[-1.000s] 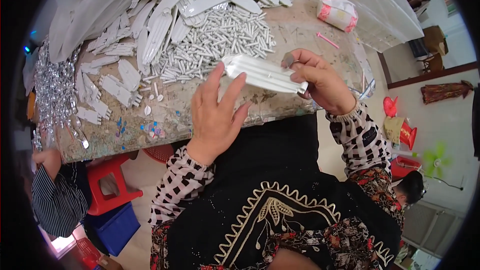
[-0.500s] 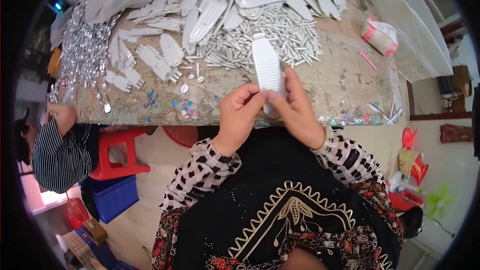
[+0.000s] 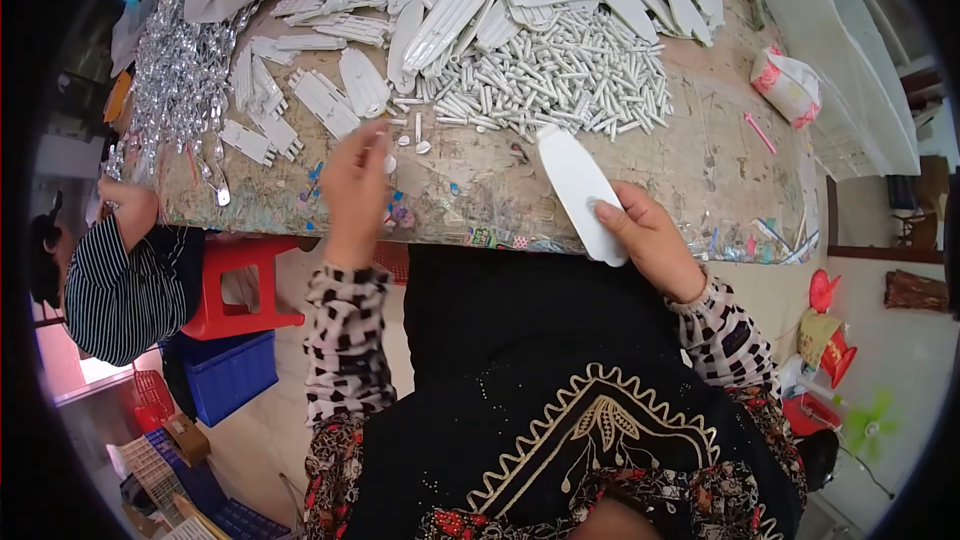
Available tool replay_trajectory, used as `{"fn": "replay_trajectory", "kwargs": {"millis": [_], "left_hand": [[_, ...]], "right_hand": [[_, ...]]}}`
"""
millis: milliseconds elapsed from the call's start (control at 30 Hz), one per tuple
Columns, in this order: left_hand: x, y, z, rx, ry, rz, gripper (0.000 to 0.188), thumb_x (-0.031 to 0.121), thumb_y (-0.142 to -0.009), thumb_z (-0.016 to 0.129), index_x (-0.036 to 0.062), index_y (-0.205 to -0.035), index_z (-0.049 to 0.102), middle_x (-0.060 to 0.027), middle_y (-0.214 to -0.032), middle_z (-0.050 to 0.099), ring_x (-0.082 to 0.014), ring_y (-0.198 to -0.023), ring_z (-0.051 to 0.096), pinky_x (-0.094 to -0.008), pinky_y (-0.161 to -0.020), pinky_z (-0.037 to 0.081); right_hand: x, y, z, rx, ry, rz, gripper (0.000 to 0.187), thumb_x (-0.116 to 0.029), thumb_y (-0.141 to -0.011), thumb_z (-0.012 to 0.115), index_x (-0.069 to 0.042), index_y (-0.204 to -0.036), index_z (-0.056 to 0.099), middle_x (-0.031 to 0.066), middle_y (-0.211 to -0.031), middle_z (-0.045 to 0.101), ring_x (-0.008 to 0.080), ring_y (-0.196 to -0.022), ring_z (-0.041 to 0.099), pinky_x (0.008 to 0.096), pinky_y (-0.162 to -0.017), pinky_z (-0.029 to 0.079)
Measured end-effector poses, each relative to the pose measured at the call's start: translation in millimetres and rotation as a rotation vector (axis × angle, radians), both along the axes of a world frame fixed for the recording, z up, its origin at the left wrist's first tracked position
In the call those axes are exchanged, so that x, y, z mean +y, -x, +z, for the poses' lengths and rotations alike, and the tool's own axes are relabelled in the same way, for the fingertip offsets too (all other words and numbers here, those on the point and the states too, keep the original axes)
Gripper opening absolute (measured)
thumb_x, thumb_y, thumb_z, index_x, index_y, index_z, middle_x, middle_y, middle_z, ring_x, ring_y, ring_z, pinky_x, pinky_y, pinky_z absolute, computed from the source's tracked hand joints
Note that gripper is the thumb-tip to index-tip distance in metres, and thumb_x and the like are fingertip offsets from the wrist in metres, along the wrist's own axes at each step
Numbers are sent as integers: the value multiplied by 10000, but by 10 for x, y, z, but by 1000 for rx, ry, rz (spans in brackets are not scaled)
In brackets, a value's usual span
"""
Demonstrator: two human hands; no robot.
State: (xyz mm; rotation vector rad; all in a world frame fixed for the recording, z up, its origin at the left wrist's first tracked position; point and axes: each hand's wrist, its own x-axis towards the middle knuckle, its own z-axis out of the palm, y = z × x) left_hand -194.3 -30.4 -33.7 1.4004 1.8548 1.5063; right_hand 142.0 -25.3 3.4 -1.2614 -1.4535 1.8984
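My right hand [image 3: 650, 235] grips the lower end of a long white plastic plate [image 3: 578, 188] with rounded ends, thumb on its smooth face. The plate tilts over the table's near edge. My left hand [image 3: 356, 190] is over the tabletop to the left, apart from the plate. Its fingers are smeared by motion, so I cannot tell whether anything is between them. Close by them lie a few small white pegs and round caps [image 3: 422, 147] and the end of a white slotted part [image 3: 322, 105].
Behind the plate spreads a heap of short white pegs [image 3: 570, 70], with a pile of white plates [image 3: 450, 25] beyond. Shiny silver pieces [image 3: 185, 80] lie far left, near another person's arm [image 3: 130, 210]. A paper roll [image 3: 786, 88] and pink stick [image 3: 760, 132] lie at right.
My left hand has let go of the plate and moved left toward the small pegs and caps. The plate, now in my right hand alone, shows a smooth face instead of the ridged one.
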Motion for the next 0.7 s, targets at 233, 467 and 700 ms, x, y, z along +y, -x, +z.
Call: {"fn": "replay_trajectory", "kwargs": {"millis": [233, 467, 700], "left_hand": [[257, 959, -1, 1140, 186, -21, 516, -44, -770, 544, 154, -1247, 571, -127, -1302, 535, -357, -1147, 507, -415, -963, 435], [577, 1149, 207, 1395, 183, -402, 447, -5, -731, 575, 73, -1171, 566, -127, -1292, 538, -366, -1205, 470, -432, -1030, 396], [582, 1074, 444, 1299, 197, -465, 422, 83, -669, 691, 39, -1067, 561, -145, -1159, 588, -332, -1128, 520, -419, -983, 415]], "right_hand": [[-87, -222, -186, -342, -481, -64, 355, -172, -947, 580, -17, -1259, 510, 115, -1084, 620, 203, -934, 608, 303, -796, 475], [-52, -238, -186, -614, -761, 19, 375, -163, -898, 601, -92, -1261, 537, 164, -954, 562, 359, -876, 561, 392, -757, 456], [-26, -185, -164, -876, -1082, 134, 502, -275, -838, 665, -80, -1276, 517, 159, -921, 504, 338, -866, 505, 405, -764, 405]]}}
